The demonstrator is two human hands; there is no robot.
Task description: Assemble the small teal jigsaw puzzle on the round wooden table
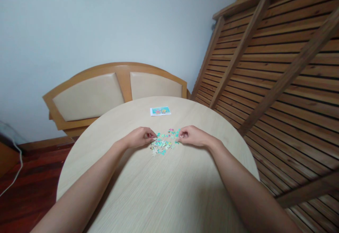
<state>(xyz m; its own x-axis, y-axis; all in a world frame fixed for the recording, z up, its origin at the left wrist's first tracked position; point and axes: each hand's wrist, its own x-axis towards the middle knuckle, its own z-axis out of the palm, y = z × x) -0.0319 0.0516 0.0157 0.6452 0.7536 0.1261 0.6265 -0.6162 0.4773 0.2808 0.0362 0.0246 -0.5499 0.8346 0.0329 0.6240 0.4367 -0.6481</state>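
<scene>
A loose pile of small jigsaw puzzle pieces [161, 146], mostly turquoise, white and yellow, lies near the middle of the round table [159, 190]. My left hand [140, 137] is at the pile's left edge, thumb and fingers pinched on a pale puzzle piece [154, 139]. On the right side, my right hand [192, 136] pinches another small puzzle piece [182, 136], partly hidden by the fingertips. Several pieces are spread between the two hands. Beyond them lies a flat picture card [160, 111] with a turquoise cartoon scene and a white border.
Behind the table stands a wooden headboard [123, 81] with cream padded panels, against a pale wall. A large slatted wooden frame [265, 60] leans along the right side. At far left, a white cable [19, 166] hangs above the dark red floor [39, 169].
</scene>
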